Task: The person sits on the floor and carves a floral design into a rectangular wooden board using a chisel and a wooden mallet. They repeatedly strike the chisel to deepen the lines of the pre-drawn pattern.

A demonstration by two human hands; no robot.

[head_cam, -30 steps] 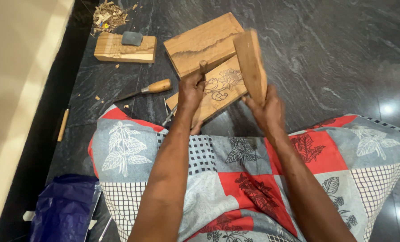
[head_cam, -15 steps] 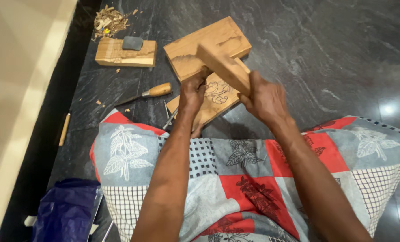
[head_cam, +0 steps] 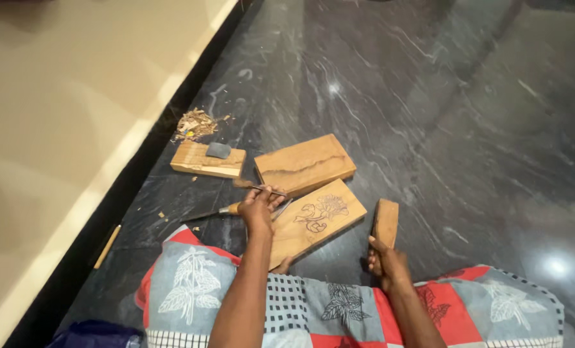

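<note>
Head view, looking down at a dark marble floor (head_cam: pixel 429 129).

Carved board (head_cam: pixel 313 222): wood, flower outline drawn on it, propped against the person's lap.

Left hand (head_cam: pixel 258 209): fingers closed around a thin metal chisel (head_cam: pixel 262 188) at the board's left edge.

Right hand (head_cam: pixel 384 261): clenched on a wooden mallet block (head_cam: pixel 385 222), held upright just beside the board, apart from the chisel.

Step in hand, by my judgement: setting the chisel to the outline; next the mallet must come over the chisel's end.

Also present: plain board (head_cam: pixel 305 164), small block (head_cam: pixel 207 160), shavings (head_cam: pixel 196 122), wooden-handled tool (head_cam: pixel 218 211).
</note>
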